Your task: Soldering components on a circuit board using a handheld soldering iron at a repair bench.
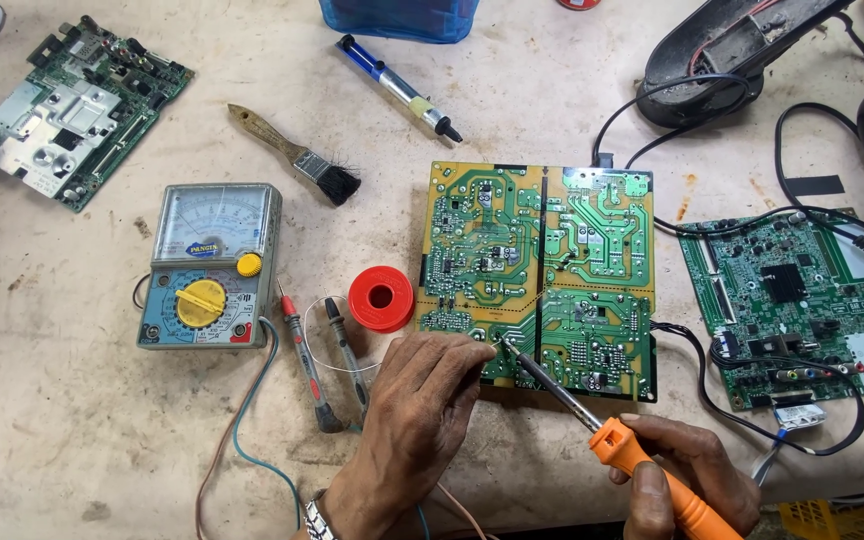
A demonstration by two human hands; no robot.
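Observation:
A yellow and green circuit board point(537, 265) lies solder side up in the middle of the bench. My right hand point(687, 470) grips an orange-handled soldering iron point(642, 465); its metal tip touches the board's lower edge near the middle. My left hand point(417, 415) rests at the board's lower left corner with fingers pinched together beside the iron's tip; what they hold is too thin to tell. A red solder spool point(382, 298) stands just left of the board.
An analog multimeter point(210, 265) with red and black probes point(317, 360) sits at left. A brush point(297, 155), a desoldering pump point(399, 88), green boards at top left point(77, 105) and right point(797, 300), black cables and a blue container point(399, 18) surround the work.

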